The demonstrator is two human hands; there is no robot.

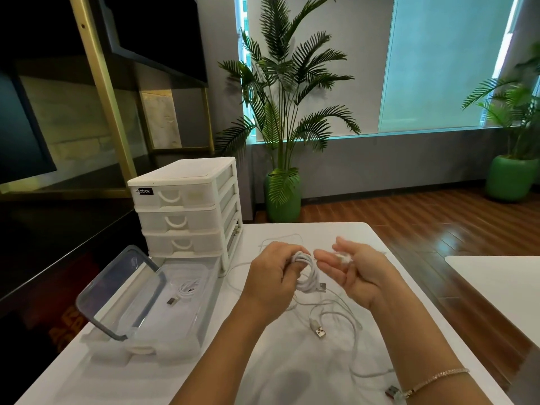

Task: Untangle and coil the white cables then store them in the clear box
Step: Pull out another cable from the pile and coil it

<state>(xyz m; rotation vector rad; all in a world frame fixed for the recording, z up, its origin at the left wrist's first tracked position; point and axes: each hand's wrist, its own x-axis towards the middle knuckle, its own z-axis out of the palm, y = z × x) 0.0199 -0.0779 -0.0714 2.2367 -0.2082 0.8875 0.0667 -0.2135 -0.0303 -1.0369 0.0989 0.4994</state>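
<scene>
Nearest us: a loose USB plug (391,392) at the table's (380,247) front edge, just under the right wrist with its bracelet (438,377). Its cable runs up and away into the loose cables (336,314) lying between our forearms. A second USB plug (319,331) sits in that tangle, long axis on a diagonal, metal end pointing toward us and right.

Above the tangle, our left hand (273,266) has fingers curled round a coiled cable (306,273). The loops hang down from the fingers roughly upright, with the coil's USB end (322,287) sticking out low right, pointing right toward the other hand.

Our right hand (355,266) is palm-up, fingers spread and relaxed. Something small and white rests in the palm, too blurred to identify; we can't tell whether it's pinched or just lying there.

Key relation: the clear box (163,314) is left of and slightly nearer than the coil, lid (122,290) propped open on its left side, long axis running away from us. Left hand is the nearer one and already carries the coil, so we judge a leftward move and drop goes to it. One coiled cable (187,289) is already inside, at the far end.

Beyond: white drawer unit (187,211), then potted palm (285,112).
</scene>
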